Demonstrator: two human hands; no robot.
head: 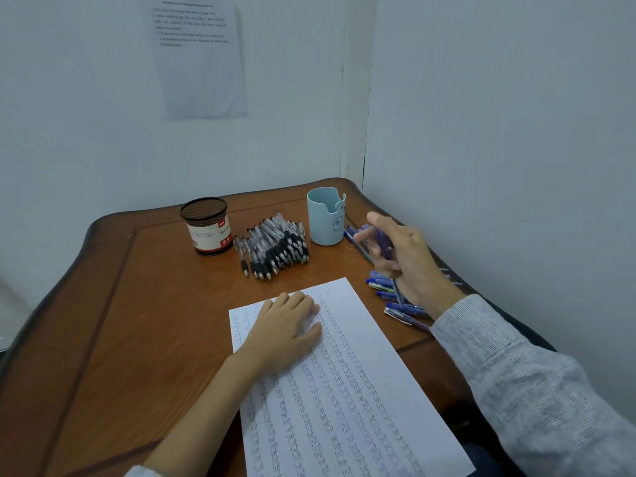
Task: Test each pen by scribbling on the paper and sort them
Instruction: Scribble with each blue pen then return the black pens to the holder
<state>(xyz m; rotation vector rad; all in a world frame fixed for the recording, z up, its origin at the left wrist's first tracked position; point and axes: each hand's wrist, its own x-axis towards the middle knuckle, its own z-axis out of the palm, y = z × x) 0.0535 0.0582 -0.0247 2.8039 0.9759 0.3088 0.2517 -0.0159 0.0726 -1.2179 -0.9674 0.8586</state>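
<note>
- The white sheet of paper, lying on the brown wooden table, is nearly filled with rows of scribbles, so I judge many pens to be tested.
- The left hand rests flat on the paper's far end, fingers relaxed and holding nothing.
- Just right of the paper lie the loose blue pens. Above them the right hand curls its fingers round one blurred blue pen, clear of the paper.
- Beyond the paper's far edge a heap of black-grip pens sits between a brown mesh pen holder and a pale blue plastic cup. No pens rise from either.
- I cannot tell which heap is untested. Sorting looks unfinished.
</note>
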